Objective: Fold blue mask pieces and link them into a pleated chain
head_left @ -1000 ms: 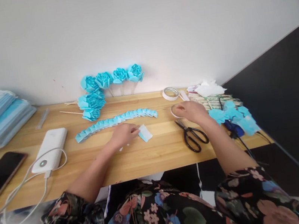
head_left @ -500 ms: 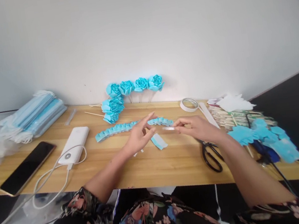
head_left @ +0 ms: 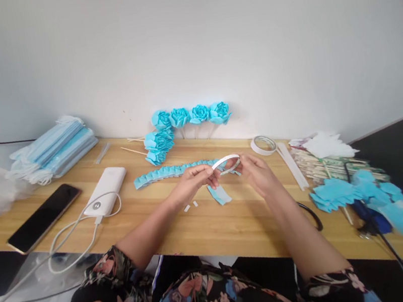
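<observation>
White tape roll (head_left: 224, 159) spans sideways, nearly edge-on, between both hands (head_left: 193, 182) (head_left: 260, 175).

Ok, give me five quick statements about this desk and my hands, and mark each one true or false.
1. The left hand and the right hand both hold the narrow roll of tape. True.
2. The phone lies on top of the power bank. False: the phone lies beside the power bank, apart from it.
3. A white cable is plugged into the power bank. True.
4. The blue flowers are at the front edge of the desk. False: the blue flowers are at the back, near the wall.
5. A second roll of tape lies on the desk. True.
</observation>
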{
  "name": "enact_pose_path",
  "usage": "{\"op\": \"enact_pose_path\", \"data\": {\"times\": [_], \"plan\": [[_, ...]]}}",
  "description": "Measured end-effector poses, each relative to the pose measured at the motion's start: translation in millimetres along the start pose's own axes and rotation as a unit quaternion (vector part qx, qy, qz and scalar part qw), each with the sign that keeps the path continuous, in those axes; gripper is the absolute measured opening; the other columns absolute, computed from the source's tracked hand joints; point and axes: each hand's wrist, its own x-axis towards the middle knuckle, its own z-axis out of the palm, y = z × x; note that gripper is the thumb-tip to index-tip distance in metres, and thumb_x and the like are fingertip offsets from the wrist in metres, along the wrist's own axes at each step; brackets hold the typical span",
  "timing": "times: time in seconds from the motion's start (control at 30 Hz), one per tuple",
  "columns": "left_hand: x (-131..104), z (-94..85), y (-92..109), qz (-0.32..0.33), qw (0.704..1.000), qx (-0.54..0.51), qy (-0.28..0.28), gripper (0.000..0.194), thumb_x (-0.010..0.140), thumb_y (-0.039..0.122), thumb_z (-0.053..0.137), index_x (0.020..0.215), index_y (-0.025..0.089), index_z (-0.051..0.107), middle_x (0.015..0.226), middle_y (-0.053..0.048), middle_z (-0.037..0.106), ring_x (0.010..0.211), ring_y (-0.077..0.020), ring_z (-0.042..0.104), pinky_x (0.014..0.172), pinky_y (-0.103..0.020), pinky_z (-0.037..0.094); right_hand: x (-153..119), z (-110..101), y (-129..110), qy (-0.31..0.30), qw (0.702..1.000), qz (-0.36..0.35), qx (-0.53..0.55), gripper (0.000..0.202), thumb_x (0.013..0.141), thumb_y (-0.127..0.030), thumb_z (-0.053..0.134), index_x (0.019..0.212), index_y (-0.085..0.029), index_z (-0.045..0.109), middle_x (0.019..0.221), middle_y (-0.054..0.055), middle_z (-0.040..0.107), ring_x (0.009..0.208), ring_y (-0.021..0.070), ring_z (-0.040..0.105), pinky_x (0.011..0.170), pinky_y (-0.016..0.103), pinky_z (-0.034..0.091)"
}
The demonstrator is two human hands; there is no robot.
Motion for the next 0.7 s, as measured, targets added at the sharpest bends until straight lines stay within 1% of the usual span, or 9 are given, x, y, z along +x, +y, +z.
{"op": "enact_pose_path", "data": {"times": [0.07,0.1,0.2,0.27,0.37,0.43,0.57,0.63,0.7], "plan": [[0.2,-0.7,-0.8,-0.015,1.000,-0.005,-0.008,0.040,0.085,0.050,0.069,0.085,0.010,0.071,0.076,-0.009,0.069,0.068,-0.0153,0.065,0.065,-0.027,0.050,-0.8,3.1,5.1,0.008,0.999,0.000,0.033,0.043,0.079,-0.063,0.070,0.074,-0.020,0.065,0.077,0.001,0.063,0.080,0.0166,0.061,0.082,0.032,0.050],[0.2,-1.2,-1.3,-0.024,1.000,-0.003,-0.011,0.041,0.085,0.050,0.069,0.085,0.010,0.071,0.077,-0.009,0.069,0.066,-0.0147,0.064,0.062,-0.026,0.049,-1.0,4.4,6.4,0.010,0.999,-0.001,0.040,0.043,0.078,-0.062,0.071,0.072,-0.020,0.064,0.072,0.000,0.060,0.076,0.0154,0.059,0.079,0.031,0.049],[-0.3,-2.5,-1.0,-0.044,0.999,0.001,-0.027,0.040,0.086,0.050,0.067,0.086,0.010,0.072,0.084,-0.010,0.070,0.061,-0.0124,0.062,0.053,-0.023,0.043,-1.2,5.5,6.6,0.016,0.999,-0.008,0.031,0.040,0.077,-0.061,0.073,0.082,-0.022,0.067,0.063,-0.004,0.053,0.065,0.0130,0.050,0.070,0.028,0.045],[-1.2,-2.7,1.5,-0.046,0.998,-0.002,-0.032,0.037,0.087,0.048,0.067,0.089,0.011,0.072,0.088,-0.010,0.071,0.058,-0.0107,0.061,0.051,-0.023,0.041,-1.4,3.7,5.2,0.006,1.000,-0.014,0.004,0.039,0.078,-0.059,0.073,0.089,-0.022,0.070,0.063,-0.004,0.054,0.062,0.0120,0.047,0.066,0.027,0.042],[-2.8,-2.2,6.7,-0.047,0.998,-0.002,-0.029,0.033,0.085,0.044,0.069,0.091,0.012,0.072,0.087,-0.008,0.071,0.054,-0.0086,0.057,0.050,-0.022,0.038,-1.7,-0.3,2.7,-0.024,0.998,-0.024,-0.050,0.036,0.083,-0.055,0.070,0.092,-0.021,0.074,0.066,-0.003,0.057,0.064,0.0115,0.049,0.066,0.027,0.041],[-3.6,-2.1,9.2,-0.051,0.998,0.001,-0.031,0.031,0.084,0.042,0.070,0.089,0.012,0.071,0.083,-0.007,0.071,0.053,-0.0076,0.055,0.049,-0.022,0.036,-1.7,-2.4,0.6,-0.033,0.995,-0.037,-0.083,0.033,0.086,-0.052,0.067,0.093,-0.021,0.075,0.068,-0.003,0.059,0.066,0.0115,0.051,0.068,0.027,0.043],[-3.5,-3.0,8.6,-0.062,0.997,0.002,-0.040,0.031,0.084,0.042,0.069,0.087,0.011,0.072,0.075,-0.006,0.068,0.053,-0.0088,0.054,0.053,-0.024,0.038,-2.1,-2.7,-6.9,-0.054,0.982,-0.057,-0.171,0.028,0.090,-0.046,0.063,0.097,-0.022,0.077,0.075,-0.001,0.066,0.072,0.0134,0.060,0.072,0.028,0.048],[-2.8,-3.4,6.9,-0.069,0.997,0.003,-0.040,0.032,0.083,0.042,0.069,0.084,0.010,0.072,0.071,-0.005,0.066,0.056,-0.0102,0.056,0.056,-0.025,0.040,-4.9,-1.4,-12.5,-0.065,0.969,-0.074,-0.226,0.028,0.092,-0.044,0.060,0.102,-0.023,0.076,0.088,0.002,0.072,0.082,0.0163,0.065,0.078,0.031,0.051],[-2.0,-3.3,5.8,-0.069,0.997,0.002,-0.028,0.031,0.081,0.041,0.071,0.079,0.010,0.071,0.068,-0.005,0.064,0.057,-0.0111,0.056,0.058,-0.026,0.041,-11.4,-1.8,-18.7,-0.047,0.950,-0.106,-0.290,0.029,0.094,-0.041,0.058,0.111,-0.025,0.074,0.107,0.005,0.074,0.099,0.0198,0.067,0.090,0.035,0.051]]}}
